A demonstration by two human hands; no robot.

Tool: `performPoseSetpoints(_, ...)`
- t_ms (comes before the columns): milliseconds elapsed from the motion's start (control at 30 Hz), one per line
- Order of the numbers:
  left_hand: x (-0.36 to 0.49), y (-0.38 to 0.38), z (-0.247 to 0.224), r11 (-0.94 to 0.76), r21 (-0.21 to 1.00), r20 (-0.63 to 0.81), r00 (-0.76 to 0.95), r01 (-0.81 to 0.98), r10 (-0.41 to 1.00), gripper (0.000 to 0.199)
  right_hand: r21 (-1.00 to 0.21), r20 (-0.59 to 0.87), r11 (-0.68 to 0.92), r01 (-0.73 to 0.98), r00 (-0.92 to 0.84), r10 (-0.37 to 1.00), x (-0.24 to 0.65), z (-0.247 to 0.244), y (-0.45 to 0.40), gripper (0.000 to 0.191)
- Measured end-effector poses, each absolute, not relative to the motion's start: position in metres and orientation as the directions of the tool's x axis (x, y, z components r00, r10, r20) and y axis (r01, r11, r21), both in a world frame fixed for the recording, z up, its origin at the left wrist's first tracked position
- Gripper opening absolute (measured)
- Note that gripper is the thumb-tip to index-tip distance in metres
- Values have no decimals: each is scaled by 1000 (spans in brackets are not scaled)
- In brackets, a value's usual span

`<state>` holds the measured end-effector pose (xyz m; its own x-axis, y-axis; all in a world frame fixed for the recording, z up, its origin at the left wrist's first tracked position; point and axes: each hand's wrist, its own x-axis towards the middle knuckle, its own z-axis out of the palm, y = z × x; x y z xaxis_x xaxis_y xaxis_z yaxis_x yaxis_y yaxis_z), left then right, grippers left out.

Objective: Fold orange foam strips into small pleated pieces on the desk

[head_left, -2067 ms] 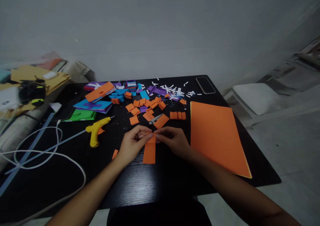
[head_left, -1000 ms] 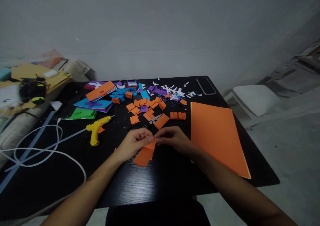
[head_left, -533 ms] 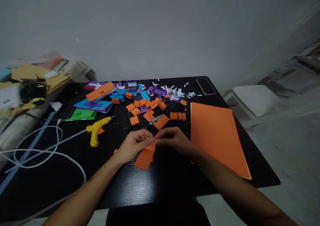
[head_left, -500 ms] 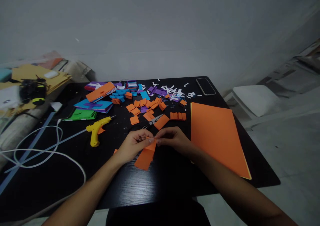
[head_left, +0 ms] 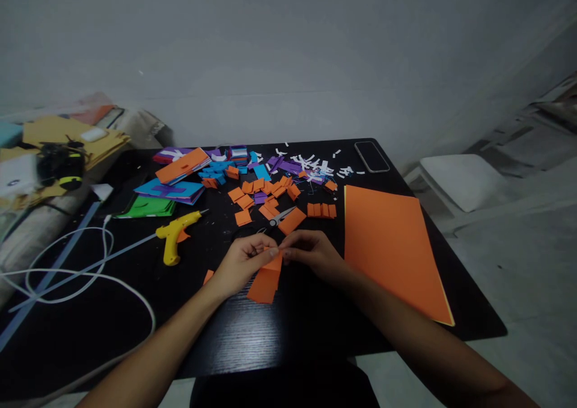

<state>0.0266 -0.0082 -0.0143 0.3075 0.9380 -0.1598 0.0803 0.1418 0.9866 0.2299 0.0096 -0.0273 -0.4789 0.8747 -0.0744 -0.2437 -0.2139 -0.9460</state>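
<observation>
A: A plain grey wall (head_left: 270, 47) rises behind the black tabletop (head_left: 315, 324). Where's the orange strip (head_left: 264, 283)?

B: Toward the tabletop's front edge, between the left hand (head_left: 246, 264) and the right hand (head_left: 311, 253). Both hands pinch its upper end, fingertips close together; the lower end points back toward the person. I can't tell whether it touches the tabletop.

A: How would you handle it well?

B: It looks like creasing work, so I'd line up the side edges, pin them under the left thumb, then press along the fold with the right fingertips. Light pressure; paper probably skews easily.

A: What else is around?

B: Scissors (head_left: 283, 216) just beyond the hands, their dark handles hard to make out. Folded orange pieces (head_left: 246, 202) lie behind, white scraps (head_left: 311, 163) farther back, and large orange sheets (head_left: 390, 246) to the right.

A: Anything in the way?

B: Mainly the scissors, should the hands reach forward. The yellow glue gun (head_left: 174, 237) lies well left, and a white cord (head_left: 97, 276) loops near the left forearm.
</observation>
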Motion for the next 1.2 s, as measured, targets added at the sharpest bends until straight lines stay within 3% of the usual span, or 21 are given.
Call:
performPoseSetpoints(833, 24, -6, -16, 307, 949, -258, 389, -69, 884, 39, -940, -75, -222, -261, -477, 876, 230, -25, 8, 20)
performPoseSetpoints(1200, 28, -5, -12, 349, 931, -295, 334, -112, 895, 44, -936, -34, -210, -281, -524, 851, 229, -25, 6, 28)
